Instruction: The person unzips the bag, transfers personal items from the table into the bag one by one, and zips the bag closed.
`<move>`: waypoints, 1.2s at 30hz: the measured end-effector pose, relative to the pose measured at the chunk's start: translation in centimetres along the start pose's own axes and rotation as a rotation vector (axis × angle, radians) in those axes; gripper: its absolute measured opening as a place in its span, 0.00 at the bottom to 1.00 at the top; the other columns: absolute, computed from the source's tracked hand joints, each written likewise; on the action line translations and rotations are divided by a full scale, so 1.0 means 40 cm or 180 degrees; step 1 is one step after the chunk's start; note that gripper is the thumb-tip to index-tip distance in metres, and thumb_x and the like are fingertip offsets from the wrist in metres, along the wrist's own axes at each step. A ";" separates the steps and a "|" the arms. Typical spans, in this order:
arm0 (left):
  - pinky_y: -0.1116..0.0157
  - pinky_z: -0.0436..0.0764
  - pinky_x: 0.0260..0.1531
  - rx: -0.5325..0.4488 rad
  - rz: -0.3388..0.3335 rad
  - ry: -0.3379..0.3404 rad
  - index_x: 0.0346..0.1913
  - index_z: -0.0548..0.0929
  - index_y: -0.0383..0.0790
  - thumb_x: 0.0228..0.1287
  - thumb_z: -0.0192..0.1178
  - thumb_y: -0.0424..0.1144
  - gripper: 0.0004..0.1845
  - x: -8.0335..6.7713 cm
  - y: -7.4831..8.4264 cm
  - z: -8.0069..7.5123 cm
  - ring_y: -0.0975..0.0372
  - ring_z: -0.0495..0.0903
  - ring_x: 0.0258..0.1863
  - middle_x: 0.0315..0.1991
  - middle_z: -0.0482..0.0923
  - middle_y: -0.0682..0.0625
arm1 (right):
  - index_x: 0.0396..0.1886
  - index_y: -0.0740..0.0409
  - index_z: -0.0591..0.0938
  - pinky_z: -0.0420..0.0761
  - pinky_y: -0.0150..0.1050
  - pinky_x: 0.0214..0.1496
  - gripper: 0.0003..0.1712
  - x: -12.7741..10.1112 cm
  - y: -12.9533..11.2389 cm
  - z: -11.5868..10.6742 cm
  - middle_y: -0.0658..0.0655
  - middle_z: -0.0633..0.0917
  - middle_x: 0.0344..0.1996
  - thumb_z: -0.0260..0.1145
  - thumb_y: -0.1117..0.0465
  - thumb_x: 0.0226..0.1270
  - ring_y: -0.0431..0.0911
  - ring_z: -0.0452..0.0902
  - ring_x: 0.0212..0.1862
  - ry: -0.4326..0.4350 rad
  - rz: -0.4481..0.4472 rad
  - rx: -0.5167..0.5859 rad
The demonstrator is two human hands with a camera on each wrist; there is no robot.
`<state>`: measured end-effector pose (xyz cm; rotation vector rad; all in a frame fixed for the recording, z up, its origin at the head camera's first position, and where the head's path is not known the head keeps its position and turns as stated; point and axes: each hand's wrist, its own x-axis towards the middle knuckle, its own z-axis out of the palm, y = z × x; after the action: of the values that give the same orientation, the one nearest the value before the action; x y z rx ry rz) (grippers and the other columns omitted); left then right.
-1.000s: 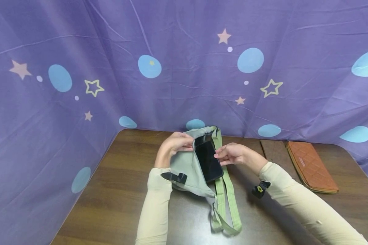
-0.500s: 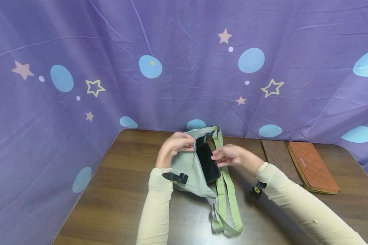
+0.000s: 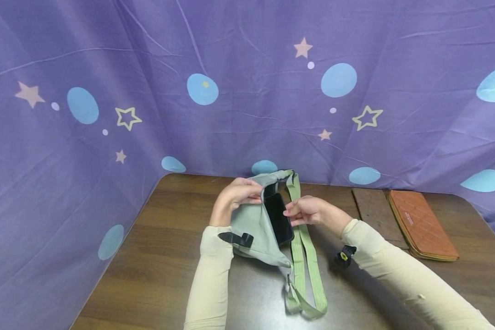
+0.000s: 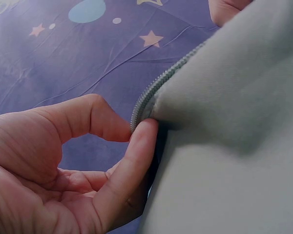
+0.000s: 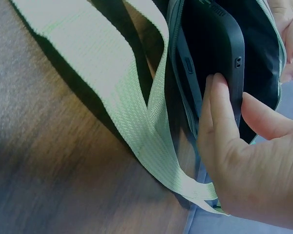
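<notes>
A grey-green zip bag (image 3: 251, 224) lies on the table with its mouth spread wide toward the right. My left hand (image 3: 240, 195) pinches the zipped edge of the mouth; thumb and index finger meet at the zipper (image 4: 147, 95) in the left wrist view. My right hand (image 3: 307, 210) holds a black smartphone (image 3: 277, 220) by its right edge, partly inside the mouth. In the right wrist view, fingers lie on one face of the phone (image 5: 224, 44) and the thumb on the other. Beside it in the bag shows a second flat, dark edge with a slot (image 5: 188, 66).
Light green webbing straps (image 3: 311, 270) trail from the bag toward the front of the wooden table (image 3: 148, 275). At the right lie a brown flat leather piece (image 3: 377, 213) and an orange quilted zip wallet (image 3: 422, 224). A purple patterned curtain (image 3: 247, 128) rises behind the table.
My right hand has shifted slightly left, and the phone has slid a little further into the bag's mouth. The left hand keeps its pinch on the edge.
</notes>
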<state>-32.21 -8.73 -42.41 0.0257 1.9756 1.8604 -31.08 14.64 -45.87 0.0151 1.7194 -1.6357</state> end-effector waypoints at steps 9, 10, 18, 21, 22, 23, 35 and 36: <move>0.70 0.91 0.37 0.0013 -0.0028 0.0015 0.46 0.80 0.23 0.64 0.54 0.23 0.10 -0.003 0.001 0.000 0.65 0.81 0.26 0.25 0.79 0.51 | 0.49 0.66 0.72 0.88 0.30 0.36 0.08 0.001 0.000 0.003 0.48 0.84 0.27 0.53 0.76 0.74 0.39 0.80 0.31 0.0039 0.0099 0.0076; 0.70 0.91 0.37 0.0015 -0.0035 0.0016 0.46 0.80 0.23 0.64 0.54 0.23 0.10 -0.004 0.001 0.000 0.65 0.81 0.26 0.25 0.79 0.51 | 0.48 0.66 0.72 0.88 0.30 0.36 0.08 0.002 0.000 0.003 0.48 0.84 0.27 0.53 0.76 0.74 0.39 0.80 0.31 0.0029 0.0112 0.0085; 0.71 0.91 0.35 -0.0020 -0.0022 0.0009 0.40 0.81 0.28 0.66 0.56 0.24 0.04 0.002 0.005 -0.001 0.66 0.82 0.25 0.24 0.79 0.51 | 0.42 0.64 0.74 0.89 0.31 0.37 0.08 0.009 -0.013 0.006 0.48 0.84 0.27 0.52 0.77 0.74 0.39 0.83 0.32 0.0019 0.0130 0.0078; 0.72 0.91 0.35 -0.0014 -0.0023 0.0002 0.42 0.81 0.26 0.66 0.55 0.24 0.06 0.006 0.003 -0.002 0.66 0.81 0.25 0.24 0.79 0.51 | 0.42 0.64 0.73 0.89 0.31 0.36 0.07 0.011 -0.019 0.011 0.48 0.84 0.27 0.52 0.77 0.74 0.39 0.82 0.32 0.0058 0.0141 0.0079; 0.72 0.91 0.35 -0.0005 -0.0017 -0.0003 0.43 0.80 0.25 0.66 0.55 0.24 0.07 0.007 0.004 -0.003 0.66 0.81 0.25 0.24 0.79 0.51 | 0.43 0.64 0.73 0.89 0.31 0.35 0.07 0.013 -0.022 0.013 0.48 0.83 0.27 0.52 0.77 0.74 0.39 0.82 0.31 0.0069 0.0142 0.0076; 0.72 0.91 0.35 -0.0001 -0.0015 -0.0003 0.44 0.80 0.25 0.66 0.55 0.24 0.07 0.007 0.005 -0.003 0.66 0.81 0.25 0.24 0.79 0.51 | 0.43 0.64 0.73 0.89 0.31 0.35 0.07 0.014 -0.025 0.015 0.48 0.83 0.27 0.52 0.77 0.74 0.39 0.82 0.31 0.0076 0.0145 0.0066; 0.71 0.91 0.35 -0.0036 -0.0020 0.0004 0.39 0.80 0.29 0.66 0.55 0.24 0.04 0.003 0.005 -0.006 0.65 0.81 0.26 0.24 0.79 0.51 | 0.43 0.67 0.74 0.89 0.29 0.35 0.07 0.013 -0.044 0.030 0.47 0.85 0.24 0.51 0.76 0.74 0.39 0.83 0.30 -0.0043 0.0146 -0.0103; 0.71 0.91 0.35 -0.0038 -0.0022 0.0007 0.39 0.80 0.30 0.66 0.55 0.24 0.04 0.002 0.005 -0.006 0.65 0.81 0.26 0.24 0.79 0.51 | 0.44 0.67 0.74 0.89 0.29 0.35 0.07 0.013 -0.044 0.031 0.47 0.85 0.24 0.51 0.76 0.74 0.39 0.83 0.30 -0.0041 0.0146 -0.0111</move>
<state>-32.42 -8.89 -42.24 0.0130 1.9635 1.8687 -31.71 12.98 -44.50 0.0272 1.7252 -1.5691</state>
